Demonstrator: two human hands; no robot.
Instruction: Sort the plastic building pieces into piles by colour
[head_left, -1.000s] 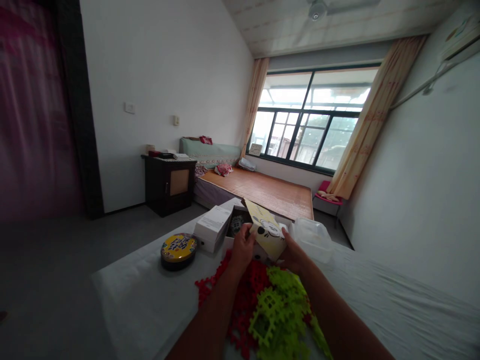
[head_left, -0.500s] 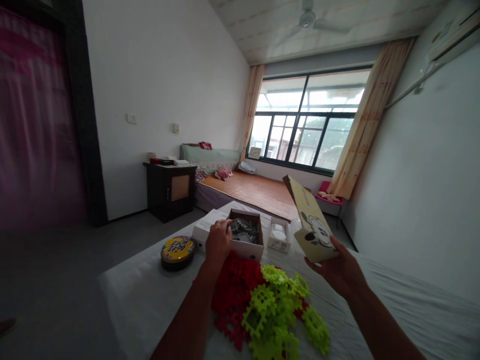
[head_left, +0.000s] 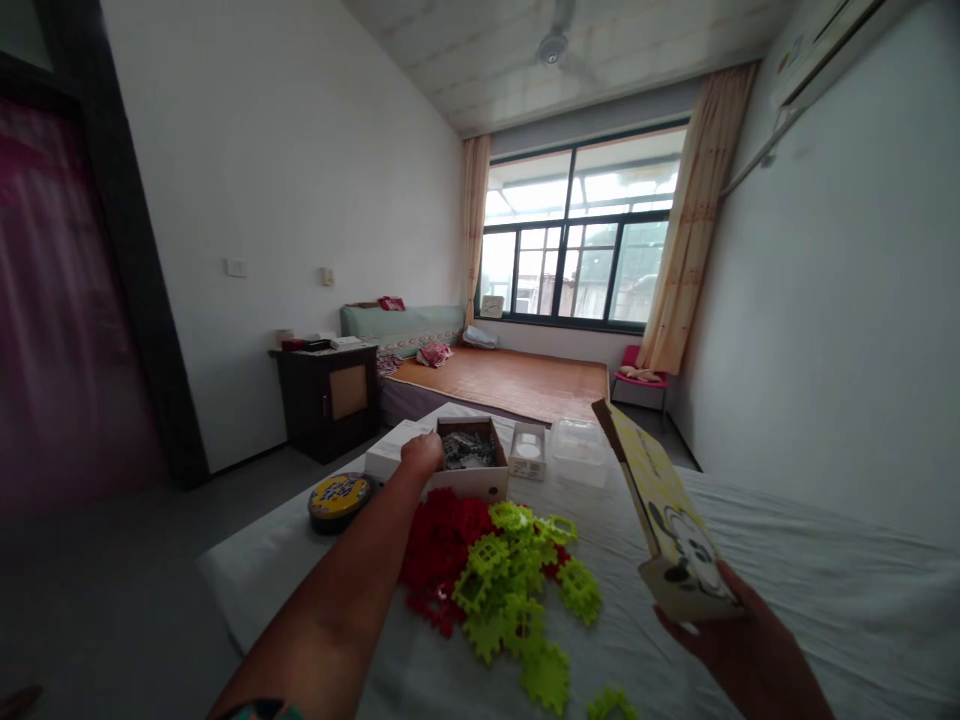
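Observation:
My left hand [head_left: 421, 456] is closed at the left edge of an open cardboard box [head_left: 491, 487], which holds many grey plastic pieces [head_left: 469, 450]. In my right hand [head_left: 750, 635] is a yellow box [head_left: 667, 520] with a cartoon animal printed on it, held tilted at its lower end. A heap of red interlocking pieces [head_left: 442, 540] lies just in front of the open box. Lime-green interlocking pieces [head_left: 517, 575] are piled over and beside the red ones, between my two arms.
On the sheet-covered surface [head_left: 285, 580] stand a round yellow-and-black tin [head_left: 339, 500], a white box [head_left: 390, 452], a small white box [head_left: 528, 452] and a clear plastic container [head_left: 579, 450]. A bed [head_left: 510, 378] and a dark cabinet [head_left: 328, 400] are beyond.
My right hand has moved the yellow box lower and to the right, away from the open box. My left hand stays at the open box's edge. The view has shifted slightly.

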